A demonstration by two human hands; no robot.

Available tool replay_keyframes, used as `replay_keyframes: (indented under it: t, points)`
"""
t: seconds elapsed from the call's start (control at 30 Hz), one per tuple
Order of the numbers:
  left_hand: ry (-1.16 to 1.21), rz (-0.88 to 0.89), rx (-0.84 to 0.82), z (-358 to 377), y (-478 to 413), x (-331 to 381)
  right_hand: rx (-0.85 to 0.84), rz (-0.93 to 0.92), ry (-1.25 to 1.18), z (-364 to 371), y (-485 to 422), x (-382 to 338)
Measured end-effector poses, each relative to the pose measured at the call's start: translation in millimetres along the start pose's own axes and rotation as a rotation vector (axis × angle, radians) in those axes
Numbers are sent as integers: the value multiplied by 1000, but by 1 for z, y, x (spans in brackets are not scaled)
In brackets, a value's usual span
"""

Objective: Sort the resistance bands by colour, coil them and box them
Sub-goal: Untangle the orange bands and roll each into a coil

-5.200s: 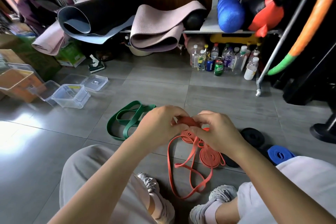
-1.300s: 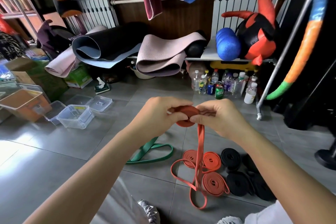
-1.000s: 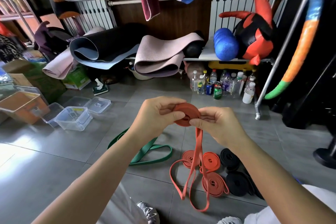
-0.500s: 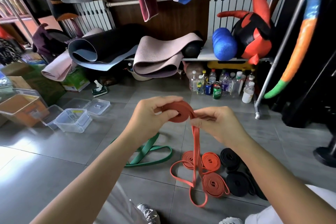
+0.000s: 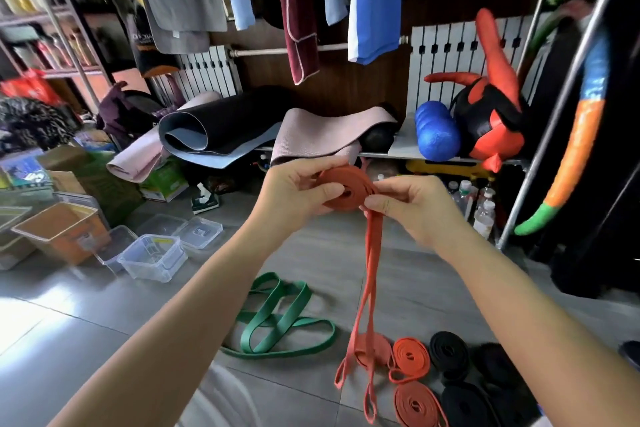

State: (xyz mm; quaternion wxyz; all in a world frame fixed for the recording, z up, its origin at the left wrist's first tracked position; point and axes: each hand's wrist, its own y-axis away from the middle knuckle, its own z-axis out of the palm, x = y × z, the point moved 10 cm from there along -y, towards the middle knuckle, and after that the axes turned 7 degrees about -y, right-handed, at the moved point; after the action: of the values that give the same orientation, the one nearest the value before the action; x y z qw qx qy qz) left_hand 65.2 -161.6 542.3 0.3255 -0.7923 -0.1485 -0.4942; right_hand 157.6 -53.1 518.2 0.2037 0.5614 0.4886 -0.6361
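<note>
On the floor, the green band lies loose beside finished orange coils. Your left hand and right hand pinch the orange band in mid-air, half wound. Slacken either grip and it likely springs open.

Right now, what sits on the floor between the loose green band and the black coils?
Three orange coils, seen in the head view; the loose tail of the held orange band hangs in front of the leftmost one.

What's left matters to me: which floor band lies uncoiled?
The green band, in loose loops; the orange coils and black coils beside it are wound flat.
</note>
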Motion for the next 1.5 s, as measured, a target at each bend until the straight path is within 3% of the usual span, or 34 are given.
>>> replay_keyframes:
  t: [0.17,0.37,0.57,0.7,0.73,0.87,0.93,1.03,1.23,1.4,1.5]
  points:
    - [-21,11,55,-25,-20,35,-6,41,-132,-2,-28,-29]
    - [-76,74,112,-44,-40,69,-16,-14,-56,6,-56,-63]
    - [50,54,214,-47,-42,68,86,-36,-115,-3,-65,-66]
    - [140,-6,160,-29,-33,52,81,-46,-68,-5,-56,-56]
    - [16,18,153,-28,-32,50,63,-43,-33,-4,-52,-53]
    - [-894,320,50,-10,-20,56,-2,0,113,-1,-39,-31]
    - [-1011,438,-56,6,-8,55,-48,0,256,5,-32,-24]
    - [-921,401,-132,11,4,41,-92,-3,360,15,-21,-14]
    - [-484,90,17,-5,24,-6,-27,101,2,17,10,15]
    - [-157,-28,147,-3,48,-32,3,108,-70,20,34,28]
    - [-69,-96,138,8,63,-46,9,130,-49,18,45,38]
